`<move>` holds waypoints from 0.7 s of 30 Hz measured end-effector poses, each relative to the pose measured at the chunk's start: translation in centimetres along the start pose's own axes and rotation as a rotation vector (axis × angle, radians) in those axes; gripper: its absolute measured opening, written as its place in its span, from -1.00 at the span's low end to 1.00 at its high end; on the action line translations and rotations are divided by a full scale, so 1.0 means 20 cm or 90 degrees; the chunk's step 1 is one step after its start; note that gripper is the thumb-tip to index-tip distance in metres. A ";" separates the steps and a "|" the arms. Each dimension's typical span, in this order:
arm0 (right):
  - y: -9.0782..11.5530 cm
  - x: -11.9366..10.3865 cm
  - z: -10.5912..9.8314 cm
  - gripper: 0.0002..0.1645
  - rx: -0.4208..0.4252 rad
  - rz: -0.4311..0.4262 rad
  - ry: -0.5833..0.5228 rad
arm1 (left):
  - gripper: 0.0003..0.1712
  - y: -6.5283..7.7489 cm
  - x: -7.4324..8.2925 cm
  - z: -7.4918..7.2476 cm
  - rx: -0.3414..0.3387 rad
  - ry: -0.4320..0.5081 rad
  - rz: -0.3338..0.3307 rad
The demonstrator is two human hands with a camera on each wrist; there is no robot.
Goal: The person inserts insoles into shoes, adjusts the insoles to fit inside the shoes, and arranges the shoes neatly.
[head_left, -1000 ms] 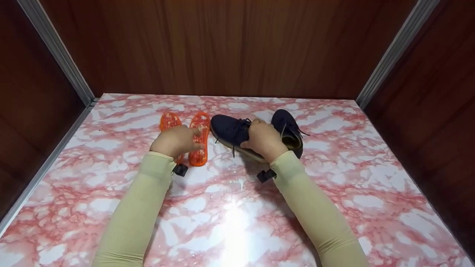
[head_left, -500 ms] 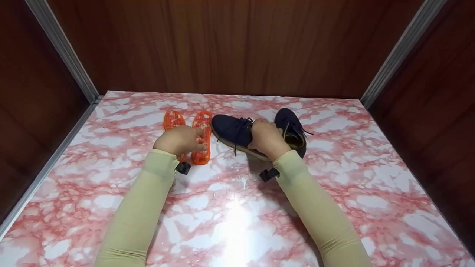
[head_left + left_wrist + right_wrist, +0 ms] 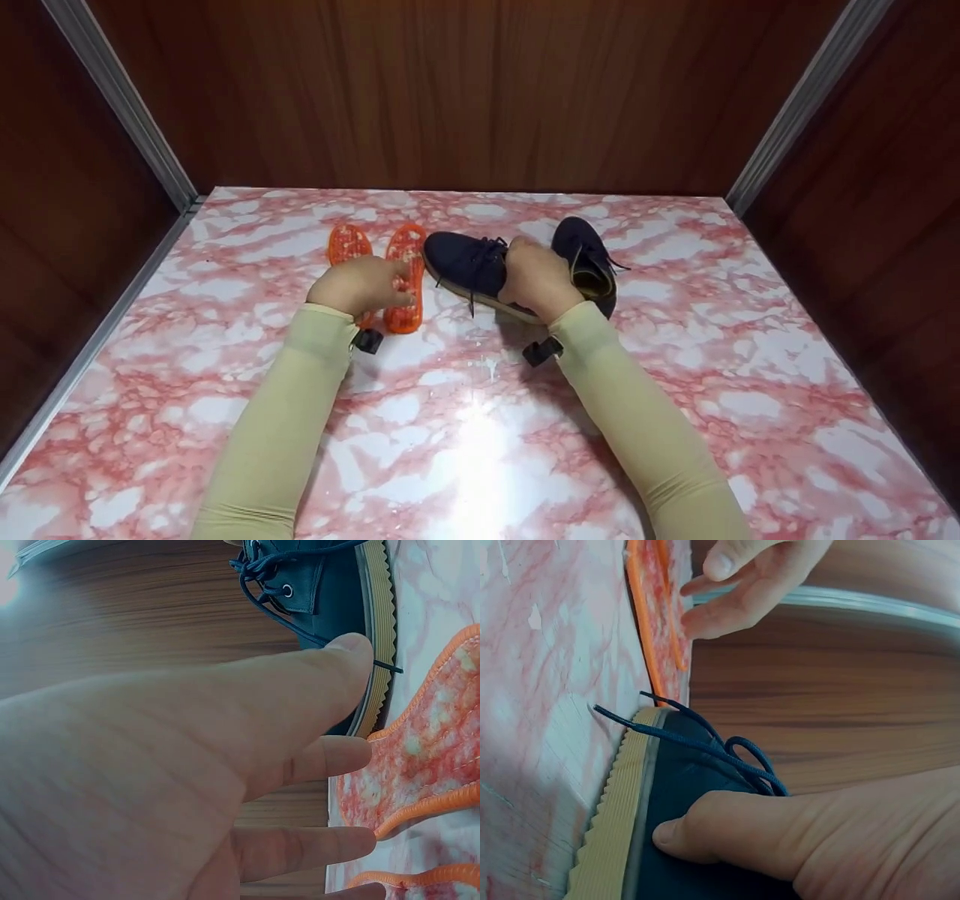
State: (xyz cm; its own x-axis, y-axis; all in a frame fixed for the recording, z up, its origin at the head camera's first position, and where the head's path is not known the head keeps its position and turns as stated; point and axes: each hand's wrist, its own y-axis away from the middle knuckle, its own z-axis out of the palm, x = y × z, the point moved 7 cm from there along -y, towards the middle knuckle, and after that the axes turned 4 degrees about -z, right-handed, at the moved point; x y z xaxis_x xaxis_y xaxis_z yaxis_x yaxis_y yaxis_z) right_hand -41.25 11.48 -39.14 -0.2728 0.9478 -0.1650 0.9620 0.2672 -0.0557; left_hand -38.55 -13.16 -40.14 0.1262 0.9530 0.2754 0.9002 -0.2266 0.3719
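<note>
My right hand (image 3: 536, 279) grips a navy lace-up shoe (image 3: 463, 261), its toe pointing left. In the right wrist view, the thumb (image 3: 705, 832) presses on the shoe's side above the ridged tan sole (image 3: 615, 817). Over two orange-edged insoles hovers my left hand (image 3: 358, 286), fingers spread and holding nothing. One insole (image 3: 402, 319) lies close beside the shoe's toe; the other insole (image 3: 348, 241) is partly hidden under that hand. In the left wrist view, straight fingers (image 3: 315, 844) reach toward the near insole (image 3: 442, 720).
A second navy shoe (image 3: 576, 238) stands behind the right hand, toe toward the back, its opening partly covered. The pink-and-white marbled tabletop (image 3: 420, 427) is bounded by a brown wood-grain back panel (image 3: 465, 97) and side panels with metal edging (image 3: 802, 105).
</note>
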 end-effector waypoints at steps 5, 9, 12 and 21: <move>0.00 0.00 -0.01 -0.16 0.002 -0.013 -0.006 | -0.28 0.01 0.00 0.00 0.012 -0.003 0.010; 0.02 -0.02 -0.04 -0.31 -0.001 -0.032 -0.012 | -0.26 0.02 -0.02 0.00 0.019 0.000 0.001; 0.03 -0.03 -0.07 -0.39 0.003 -0.042 -0.015 | -0.23 0.02 -0.03 -0.01 0.016 0.002 -0.015; 0.10 -0.08 -0.16 -0.37 0.004 -0.064 -0.002 | -0.36 -0.01 -0.03 0.01 0.002 0.032 -0.027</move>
State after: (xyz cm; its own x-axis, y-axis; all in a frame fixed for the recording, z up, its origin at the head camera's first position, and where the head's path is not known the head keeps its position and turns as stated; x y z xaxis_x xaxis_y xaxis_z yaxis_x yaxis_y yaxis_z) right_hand -38.83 11.00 -35.90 -0.3673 0.9161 -0.1607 0.9300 0.3591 -0.0782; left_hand -38.76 -13.70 -40.51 0.0670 0.9504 0.3036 0.9054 -0.1857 0.3817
